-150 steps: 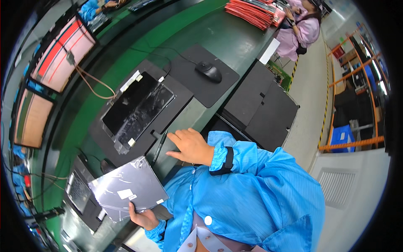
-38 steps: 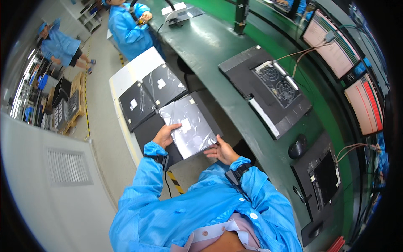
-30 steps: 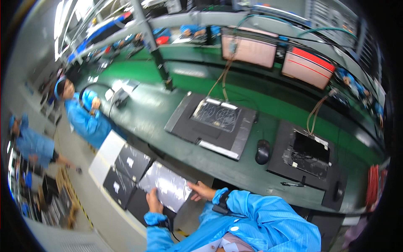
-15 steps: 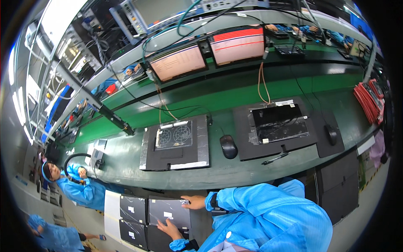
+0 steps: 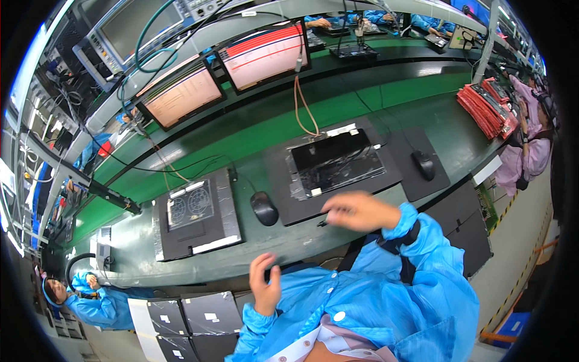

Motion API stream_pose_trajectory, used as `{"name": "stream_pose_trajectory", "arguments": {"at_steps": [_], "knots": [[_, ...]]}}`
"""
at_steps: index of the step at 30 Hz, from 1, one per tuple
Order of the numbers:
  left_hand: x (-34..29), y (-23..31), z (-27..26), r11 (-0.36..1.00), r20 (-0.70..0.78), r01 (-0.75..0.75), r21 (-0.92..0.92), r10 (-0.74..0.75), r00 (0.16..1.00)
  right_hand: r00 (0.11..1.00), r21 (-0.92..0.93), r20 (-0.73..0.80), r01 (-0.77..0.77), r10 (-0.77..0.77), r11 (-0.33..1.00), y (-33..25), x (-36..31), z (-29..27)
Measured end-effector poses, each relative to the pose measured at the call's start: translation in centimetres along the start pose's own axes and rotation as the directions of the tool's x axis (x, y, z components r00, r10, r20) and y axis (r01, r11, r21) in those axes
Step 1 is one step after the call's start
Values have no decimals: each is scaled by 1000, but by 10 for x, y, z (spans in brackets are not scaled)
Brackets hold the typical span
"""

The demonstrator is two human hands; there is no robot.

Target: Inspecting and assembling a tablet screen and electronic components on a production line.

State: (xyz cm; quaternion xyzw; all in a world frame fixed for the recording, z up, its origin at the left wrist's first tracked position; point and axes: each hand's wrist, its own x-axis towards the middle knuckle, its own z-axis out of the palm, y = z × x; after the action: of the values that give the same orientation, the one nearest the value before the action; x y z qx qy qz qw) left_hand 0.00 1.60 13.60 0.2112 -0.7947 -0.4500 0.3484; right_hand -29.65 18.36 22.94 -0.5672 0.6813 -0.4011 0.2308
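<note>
My left hand point(image 5: 265, 285) is raised just off the bench's front edge, empty, its thumb and fingers apart. Blurred by motion, my right hand point(image 5: 360, 211) hovers over the front edge of the right black pad point(image 5: 274, 196), fingers pointing left. One end of a pen point(image 5: 322, 224) shows beside its fingertips; whether they touch it I cannot tell. On that pad lies a dark flat screen panel point(image 5: 330, 158) in clear film. Several black film-wrapped panels point(image 5: 211, 306) with white labels lie in rows below the bench, left of my left hand.
Left on the green bench point(image 5: 136, 274) sits a black fixture pad point(image 5: 224, 218) with two circle patterns. Two black mice point(image 5: 264, 209) point(image 5: 423, 165) and two monitors point(image 5: 263, 57) point(image 5: 181, 93) stand around. Red packets point(image 5: 487, 110) are stacked far right. A co-worker point(image 5: 96, 304) is at lower left.
Both hands have left the wrapped panels at lower left. My right hand has swung right and up to the pad's edge; my left hand has lifted away. The view has turned right.
</note>
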Motion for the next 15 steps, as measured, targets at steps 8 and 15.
{"name": "stream_pose_trajectory", "arguments": {"at_steps": [8,15], "knots": [[100,55,100,932,672,-361,23,253,696,904,-677,-416,-234,-101,698,164,-38,-133],[155,35,169,836,631,-434,337,141,763,959,-625,-223,-5,-172,781,177,-29,-147]]}}
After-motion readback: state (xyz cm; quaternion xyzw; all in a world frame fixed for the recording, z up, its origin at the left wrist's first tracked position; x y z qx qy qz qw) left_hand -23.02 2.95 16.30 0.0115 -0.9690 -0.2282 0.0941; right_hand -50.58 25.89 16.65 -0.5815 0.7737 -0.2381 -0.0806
